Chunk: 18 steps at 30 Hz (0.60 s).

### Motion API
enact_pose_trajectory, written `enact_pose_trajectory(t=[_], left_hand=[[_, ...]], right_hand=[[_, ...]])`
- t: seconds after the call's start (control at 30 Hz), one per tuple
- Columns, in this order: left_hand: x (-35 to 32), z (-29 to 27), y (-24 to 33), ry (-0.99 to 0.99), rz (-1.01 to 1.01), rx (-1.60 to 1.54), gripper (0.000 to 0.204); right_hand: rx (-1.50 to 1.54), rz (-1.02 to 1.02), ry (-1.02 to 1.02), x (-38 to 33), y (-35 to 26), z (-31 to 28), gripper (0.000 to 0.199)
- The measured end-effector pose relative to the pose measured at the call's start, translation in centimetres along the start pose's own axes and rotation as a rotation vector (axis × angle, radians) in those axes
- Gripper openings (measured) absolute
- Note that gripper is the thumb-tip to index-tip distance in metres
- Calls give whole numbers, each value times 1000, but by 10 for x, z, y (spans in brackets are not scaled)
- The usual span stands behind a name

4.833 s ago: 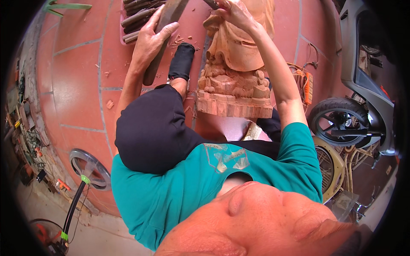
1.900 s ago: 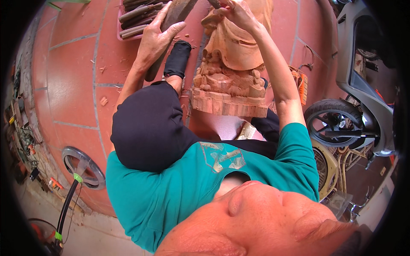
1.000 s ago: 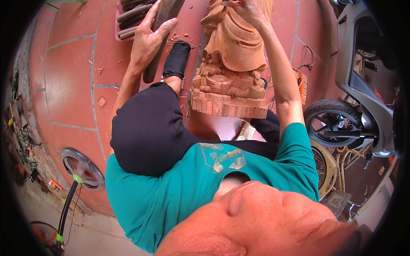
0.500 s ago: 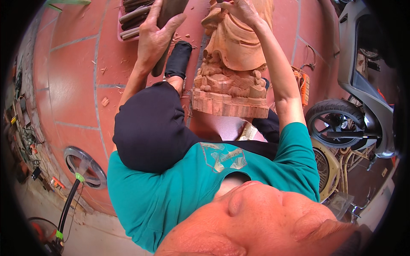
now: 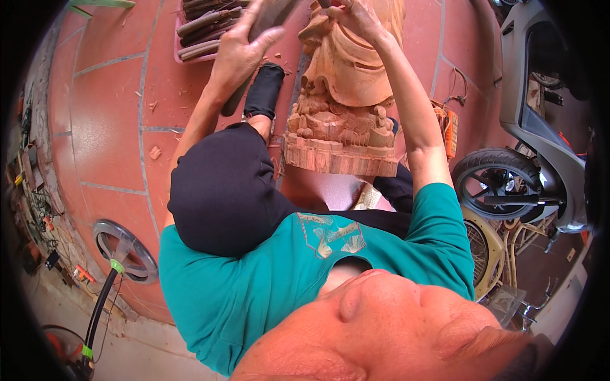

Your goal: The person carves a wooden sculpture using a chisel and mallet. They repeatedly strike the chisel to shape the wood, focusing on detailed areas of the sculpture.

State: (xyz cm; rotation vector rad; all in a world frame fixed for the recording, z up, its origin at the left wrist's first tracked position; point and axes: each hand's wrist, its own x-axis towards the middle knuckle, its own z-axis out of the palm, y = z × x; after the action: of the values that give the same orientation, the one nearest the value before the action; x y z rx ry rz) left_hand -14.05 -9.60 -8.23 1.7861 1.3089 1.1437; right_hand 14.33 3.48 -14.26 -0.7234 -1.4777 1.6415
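My left hand (image 5: 238, 58) is closed around a dark wooden mallet (image 5: 270, 18), slightly blurred. The mallet's lower end sticks out below my wrist, and its upper end runs past the top edge. My right hand (image 5: 357, 18) pinches a dark chisel (image 5: 325, 3), of which only a short end shows at the top edge. That hand is over a reddish-brown wooden carving (image 5: 356, 76), a draped figure on a flat-bottomed base. The carving lies between my legs with its base toward me; its upper part is out of view.
A pink basket (image 5: 198, 58) of several dark tool handles stands left of the mallet. Wood chips (image 5: 155, 152) dot the red tiles. Farther right are an orange power strip (image 5: 452, 134) and a motorbike (image 5: 540, 120). A round fan-like base (image 5: 126, 251) is at lower left.
My left hand and the mallet have shifted slightly up and to the right, toward the carving. My right hand has stayed almost in place.
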Motion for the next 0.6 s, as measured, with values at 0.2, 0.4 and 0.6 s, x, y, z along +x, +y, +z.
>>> enact_pose_trajectory(t=[0.2, 0.4, 0.6], left_hand=[[6, -13, 20, -18, -112, -274, 71], [4, -3, 18, 31, -26, -46, 73], [8, -17, 29, -31, -159, -319, 71]], right_hand=[[-912, -18, -15, -5, -42, 17, 16], [-729, -105, -12, -4, -36, 16, 18], [-827, -45, 18, -8, -47, 22, 20]])
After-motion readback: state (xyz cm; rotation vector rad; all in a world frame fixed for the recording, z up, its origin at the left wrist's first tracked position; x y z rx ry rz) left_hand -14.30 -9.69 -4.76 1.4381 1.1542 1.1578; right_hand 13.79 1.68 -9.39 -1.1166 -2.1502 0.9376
